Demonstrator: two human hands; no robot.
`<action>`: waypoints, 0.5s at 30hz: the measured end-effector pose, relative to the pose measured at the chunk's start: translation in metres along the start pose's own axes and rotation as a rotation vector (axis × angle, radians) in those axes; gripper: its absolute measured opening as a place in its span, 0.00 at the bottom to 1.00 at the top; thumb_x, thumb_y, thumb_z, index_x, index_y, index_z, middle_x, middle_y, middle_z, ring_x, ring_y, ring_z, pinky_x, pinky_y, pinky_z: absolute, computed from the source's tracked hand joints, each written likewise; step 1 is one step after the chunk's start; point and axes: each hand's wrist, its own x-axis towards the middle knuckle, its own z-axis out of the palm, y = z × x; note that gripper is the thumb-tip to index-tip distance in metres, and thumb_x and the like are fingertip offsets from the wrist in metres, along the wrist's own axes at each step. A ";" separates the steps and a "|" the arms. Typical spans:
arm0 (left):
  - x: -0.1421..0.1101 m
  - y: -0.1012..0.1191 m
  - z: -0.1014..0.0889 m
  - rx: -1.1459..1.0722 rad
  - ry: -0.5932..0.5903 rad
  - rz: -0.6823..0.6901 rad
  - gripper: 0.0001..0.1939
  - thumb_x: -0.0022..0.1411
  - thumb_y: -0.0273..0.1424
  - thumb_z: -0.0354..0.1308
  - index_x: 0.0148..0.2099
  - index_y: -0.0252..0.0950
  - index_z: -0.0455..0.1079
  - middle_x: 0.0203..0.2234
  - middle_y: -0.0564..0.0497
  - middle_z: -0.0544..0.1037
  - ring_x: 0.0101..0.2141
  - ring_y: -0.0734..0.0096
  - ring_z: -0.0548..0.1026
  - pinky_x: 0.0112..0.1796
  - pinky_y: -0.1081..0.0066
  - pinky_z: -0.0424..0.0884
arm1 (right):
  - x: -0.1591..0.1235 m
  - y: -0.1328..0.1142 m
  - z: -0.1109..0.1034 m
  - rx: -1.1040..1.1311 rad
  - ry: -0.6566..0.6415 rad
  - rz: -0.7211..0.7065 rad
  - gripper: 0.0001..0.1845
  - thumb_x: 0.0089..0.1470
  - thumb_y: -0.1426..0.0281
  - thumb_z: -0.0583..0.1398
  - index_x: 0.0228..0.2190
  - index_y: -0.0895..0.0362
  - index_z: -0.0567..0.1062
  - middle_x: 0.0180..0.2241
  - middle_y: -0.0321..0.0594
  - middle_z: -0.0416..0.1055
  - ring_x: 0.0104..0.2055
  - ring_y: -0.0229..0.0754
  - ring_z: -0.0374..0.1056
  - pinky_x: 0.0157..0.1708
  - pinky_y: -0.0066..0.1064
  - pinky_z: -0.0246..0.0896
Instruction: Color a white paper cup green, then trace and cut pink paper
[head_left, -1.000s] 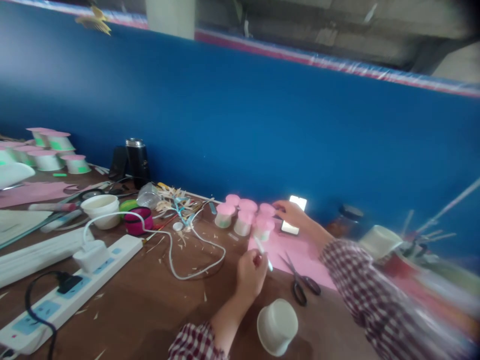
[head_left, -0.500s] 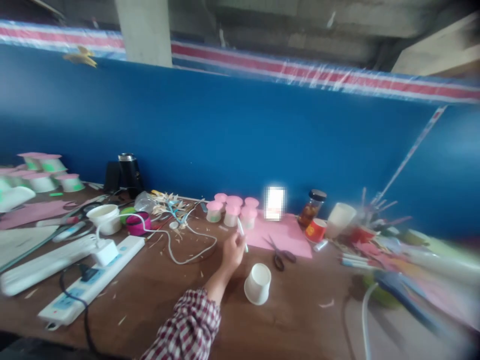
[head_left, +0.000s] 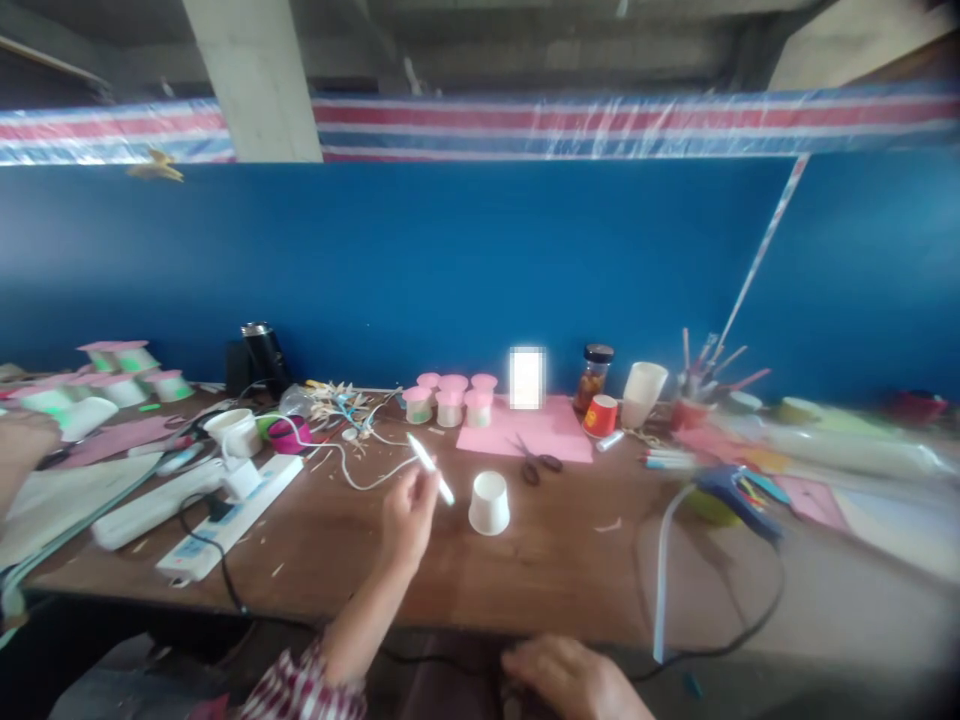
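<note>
My left hand (head_left: 409, 515) is closed around a slim white marker pen (head_left: 435, 472), which slants up to the left out of the fingers. Just right of it a white paper cup (head_left: 489, 505) stands on the table with its narrow end up. My right hand (head_left: 574, 680) is low at the table's front edge, blurred, and its fingers are too smeared to read. Behind the cup, dark-handled scissors (head_left: 536, 462) lie with their blades over a pink sheet (head_left: 559, 430). Several cups with pink tops (head_left: 450, 405) stand together left of that sheet.
A power strip (head_left: 225, 520) with cables lies left. A glue gun (head_left: 739, 500) and its cord are on the right. A red cup (head_left: 600, 415), a lidded jar (head_left: 595, 380) and a frosted cup (head_left: 643, 395) stand at the back. Another person's hand (head_left: 26, 455) shows at the left edge.
My left hand has drawn back toward me and left from the pink-topped cups, still with the marker pen. My right hand has come into view at the bottom. The camera view has shifted.
</note>
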 end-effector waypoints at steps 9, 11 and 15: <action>-0.136 0.031 0.027 -0.604 -0.436 -0.521 0.17 0.52 0.39 0.62 0.40 0.34 0.67 0.29 0.51 0.74 0.30 0.73 0.72 0.36 0.71 0.68 | -0.010 -0.003 0.024 0.190 0.145 0.361 0.12 0.46 0.72 0.60 0.35 0.52 0.67 0.31 0.37 0.74 0.31 0.41 0.69 0.32 0.29 0.64; -0.146 0.035 0.028 -0.607 -0.486 -0.478 0.15 0.53 0.39 0.62 0.39 0.34 0.67 0.29 0.51 0.73 0.31 0.73 0.71 0.36 0.71 0.68 | -0.021 -0.003 0.031 0.261 0.180 0.378 0.09 0.48 0.72 0.58 0.34 0.52 0.65 0.29 0.34 0.73 0.28 0.39 0.68 0.29 0.27 0.63; -0.161 0.045 0.028 -0.450 -0.554 -0.351 0.13 0.52 0.38 0.62 0.34 0.34 0.68 0.27 0.53 0.71 0.30 0.74 0.69 0.34 0.74 0.66 | -0.042 -0.007 0.035 0.302 0.265 0.356 0.06 0.51 0.67 0.56 0.33 0.52 0.64 0.24 0.33 0.71 0.23 0.38 0.65 0.24 0.26 0.61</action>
